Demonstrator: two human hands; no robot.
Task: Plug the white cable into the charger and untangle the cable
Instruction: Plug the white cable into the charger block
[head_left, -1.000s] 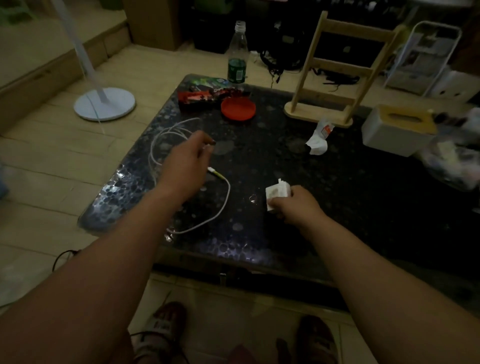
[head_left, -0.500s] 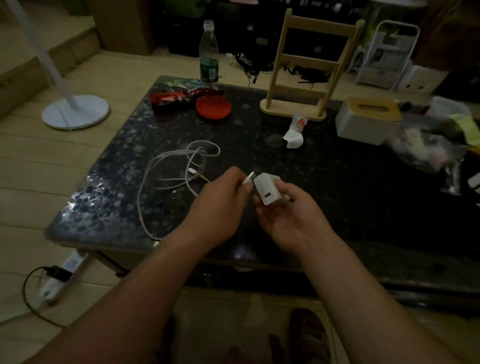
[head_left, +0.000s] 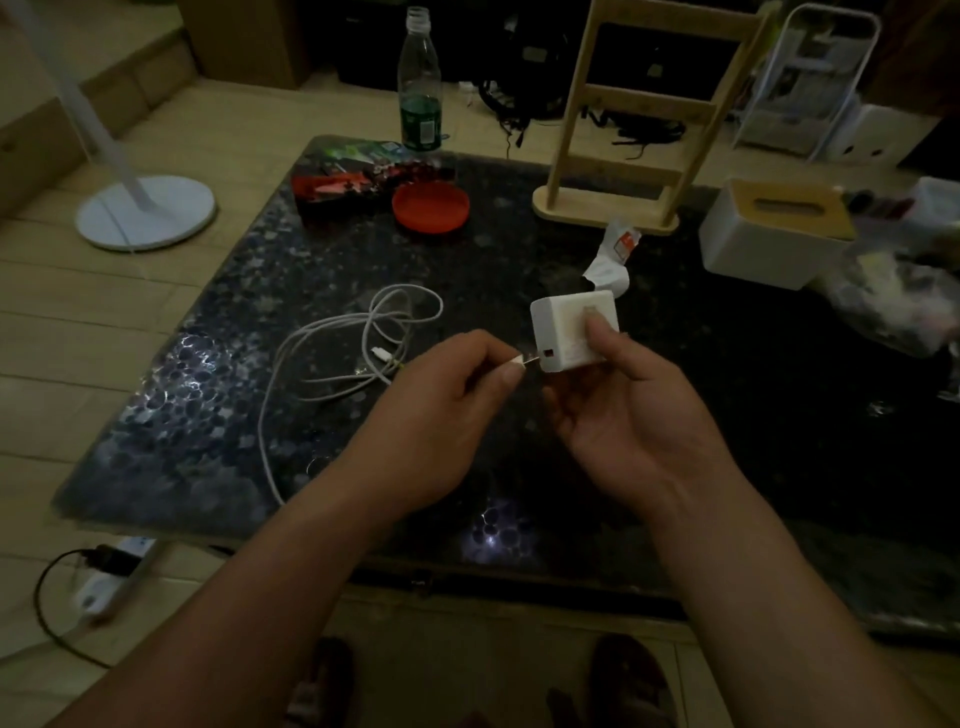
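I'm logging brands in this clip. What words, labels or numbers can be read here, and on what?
None can be read.
Bottle: green label, print blurred.
Torn white packet: orange patch, print too small.
Snack wrappers: print blurred.
Charger: no print shows.

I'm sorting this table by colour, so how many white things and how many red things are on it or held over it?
White: 4: charger, cable, crumpled wrapper, tissue box
Red: 2: round lid, snack packet
Total: 6
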